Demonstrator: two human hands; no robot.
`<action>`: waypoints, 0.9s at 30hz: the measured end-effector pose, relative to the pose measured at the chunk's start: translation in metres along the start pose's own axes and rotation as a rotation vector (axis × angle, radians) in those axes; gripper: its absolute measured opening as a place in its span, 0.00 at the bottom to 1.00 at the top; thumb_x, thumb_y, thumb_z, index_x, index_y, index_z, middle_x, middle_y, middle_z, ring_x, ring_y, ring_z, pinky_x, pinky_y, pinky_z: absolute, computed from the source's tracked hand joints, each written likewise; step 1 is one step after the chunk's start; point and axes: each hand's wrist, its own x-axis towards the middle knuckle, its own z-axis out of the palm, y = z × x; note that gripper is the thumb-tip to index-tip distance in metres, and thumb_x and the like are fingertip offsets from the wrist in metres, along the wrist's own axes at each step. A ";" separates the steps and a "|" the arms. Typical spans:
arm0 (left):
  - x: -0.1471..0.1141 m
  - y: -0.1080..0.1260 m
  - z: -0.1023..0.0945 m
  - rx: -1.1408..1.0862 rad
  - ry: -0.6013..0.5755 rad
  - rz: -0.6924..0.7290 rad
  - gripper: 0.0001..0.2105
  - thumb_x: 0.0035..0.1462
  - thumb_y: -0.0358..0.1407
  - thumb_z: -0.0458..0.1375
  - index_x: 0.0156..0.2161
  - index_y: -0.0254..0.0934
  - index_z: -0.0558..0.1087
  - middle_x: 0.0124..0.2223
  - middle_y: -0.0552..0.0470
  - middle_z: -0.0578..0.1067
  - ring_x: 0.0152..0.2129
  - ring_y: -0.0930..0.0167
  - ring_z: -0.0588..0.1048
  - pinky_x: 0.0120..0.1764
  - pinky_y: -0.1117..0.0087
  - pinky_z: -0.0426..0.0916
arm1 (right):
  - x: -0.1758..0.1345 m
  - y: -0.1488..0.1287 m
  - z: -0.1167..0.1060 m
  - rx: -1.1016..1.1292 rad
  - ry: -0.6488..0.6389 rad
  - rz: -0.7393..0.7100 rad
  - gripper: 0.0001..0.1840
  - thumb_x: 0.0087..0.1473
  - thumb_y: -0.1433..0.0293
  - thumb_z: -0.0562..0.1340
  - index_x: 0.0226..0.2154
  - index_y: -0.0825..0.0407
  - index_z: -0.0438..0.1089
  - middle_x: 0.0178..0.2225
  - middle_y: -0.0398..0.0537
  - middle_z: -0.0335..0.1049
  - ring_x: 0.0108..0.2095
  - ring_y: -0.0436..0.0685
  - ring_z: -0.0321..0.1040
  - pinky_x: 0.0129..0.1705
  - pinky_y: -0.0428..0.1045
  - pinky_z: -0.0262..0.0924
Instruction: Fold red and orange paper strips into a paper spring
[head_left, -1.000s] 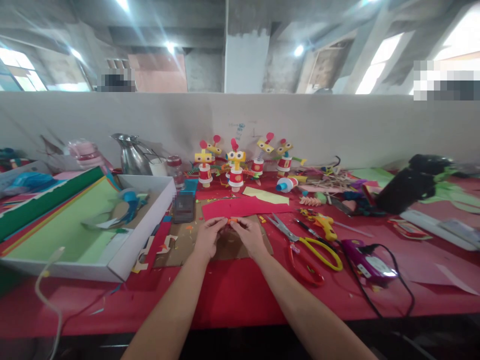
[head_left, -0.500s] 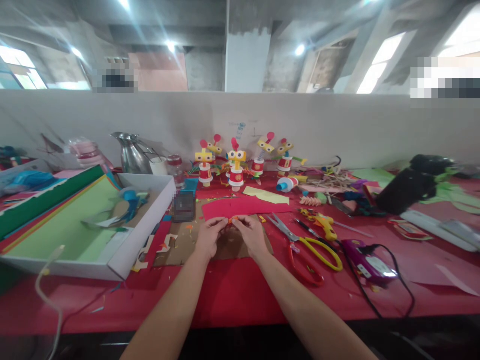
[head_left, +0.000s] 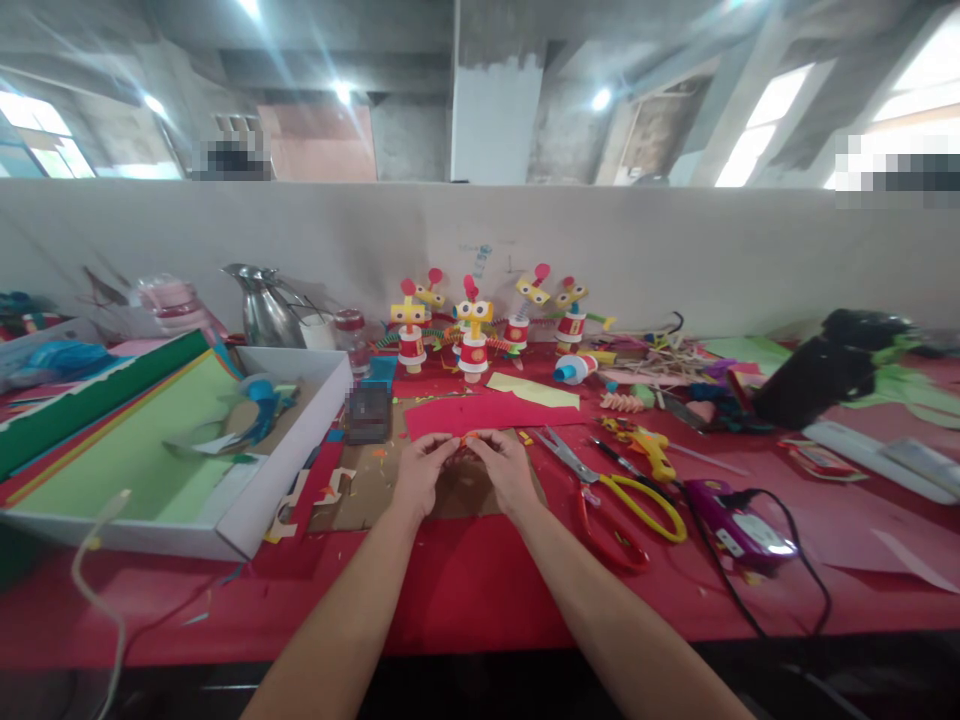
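My left hand [head_left: 421, 470] and my right hand [head_left: 499, 468] meet fingertip to fingertip over the brown cardboard sheet [head_left: 360, 500]. Both are closed in a pinch on a small orange piece [head_left: 463, 441], probably paper, mostly covered by the fingers. Just beyond them lies a sheet of red paper [head_left: 487, 410], with a pale yellow strip [head_left: 536, 390] at its far edge. To the right of my right hand rest large scissors [head_left: 589, 478] with one red and one yellow handle, blades partly apart. Behind stand several paper-cup figures [head_left: 474, 350] with yellow heads and large eyes.
On the left is a white box [head_left: 292, 470] with coloured paper sheets. To the right lie a yellow glue gun [head_left: 652, 452], a purple power box [head_left: 739, 525] with a black cord, and a dark bag-like object [head_left: 810, 375]. A metal jug [head_left: 262, 310] stands behind the box.
The fingertips have shifted very slightly around the small orange piece, and less of it shows. Everything else on the table stays in place.
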 end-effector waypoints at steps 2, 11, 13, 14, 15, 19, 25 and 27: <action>0.001 -0.002 0.000 0.012 0.016 0.039 0.11 0.35 0.37 0.67 0.27 0.34 0.74 0.23 0.55 0.73 0.21 0.76 0.69 0.28 0.74 0.62 | 0.000 0.000 0.001 0.008 -0.012 -0.008 0.11 0.41 0.61 0.65 0.27 0.52 0.72 0.26 0.44 0.72 0.28 0.53 0.67 0.34 0.48 0.63; 0.000 0.000 -0.003 0.029 -0.065 0.015 0.13 0.35 0.37 0.68 0.27 0.34 0.72 0.24 0.56 0.71 0.21 0.77 0.68 0.28 0.75 0.61 | 0.000 0.003 -0.004 -0.063 -0.051 -0.018 0.10 0.44 0.62 0.63 0.28 0.52 0.72 0.27 0.44 0.72 0.28 0.52 0.66 0.33 0.47 0.62; 0.002 0.000 -0.006 0.066 -0.090 -0.035 0.13 0.34 0.37 0.69 0.25 0.33 0.72 0.23 0.56 0.71 0.21 0.77 0.68 0.28 0.75 0.61 | 0.002 0.002 -0.006 -0.106 -0.081 -0.011 0.11 0.44 0.62 0.63 0.28 0.52 0.72 0.26 0.44 0.72 0.28 0.52 0.66 0.33 0.47 0.61; 0.003 0.001 -0.007 0.078 -0.094 -0.058 0.13 0.33 0.36 0.69 0.24 0.33 0.71 0.23 0.55 0.71 0.21 0.76 0.69 0.28 0.75 0.61 | 0.002 0.001 -0.006 -0.125 -0.094 -0.015 0.11 0.44 0.61 0.63 0.28 0.52 0.72 0.27 0.44 0.72 0.29 0.53 0.66 0.33 0.47 0.61; 0.004 0.001 -0.008 0.071 -0.089 -0.077 0.13 0.32 0.36 0.69 0.23 0.33 0.71 0.22 0.55 0.71 0.21 0.76 0.69 0.28 0.75 0.61 | 0.002 0.000 -0.006 -0.135 -0.106 -0.024 0.12 0.44 0.61 0.63 0.28 0.52 0.72 0.27 0.45 0.72 0.29 0.53 0.67 0.33 0.47 0.62; 0.005 0.005 -0.007 -0.116 -0.007 -0.136 0.13 0.30 0.32 0.69 0.24 0.35 0.70 0.22 0.57 0.70 0.20 0.78 0.69 0.28 0.76 0.63 | -0.001 -0.004 -0.002 -0.173 -0.130 -0.129 0.16 0.41 0.62 0.66 0.35 0.51 0.72 0.32 0.46 0.72 0.31 0.54 0.68 0.33 0.47 0.62; 0.000 0.013 -0.002 -0.261 0.035 -0.273 0.14 0.29 0.25 0.68 0.22 0.35 0.67 0.21 0.58 0.71 0.20 0.77 0.70 0.27 0.76 0.64 | -0.003 0.001 0.000 -0.316 -0.088 -0.310 0.08 0.43 0.65 0.65 0.30 0.49 0.74 0.31 0.46 0.71 0.30 0.54 0.66 0.33 0.48 0.61; 0.000 0.016 -0.004 -0.258 -0.002 -0.295 0.13 0.30 0.25 0.67 0.23 0.35 0.68 0.22 0.57 0.72 0.20 0.77 0.71 0.28 0.76 0.65 | -0.002 0.001 -0.001 -0.331 -0.103 -0.334 0.07 0.44 0.66 0.64 0.30 0.49 0.74 0.30 0.46 0.71 0.31 0.55 0.66 0.34 0.48 0.61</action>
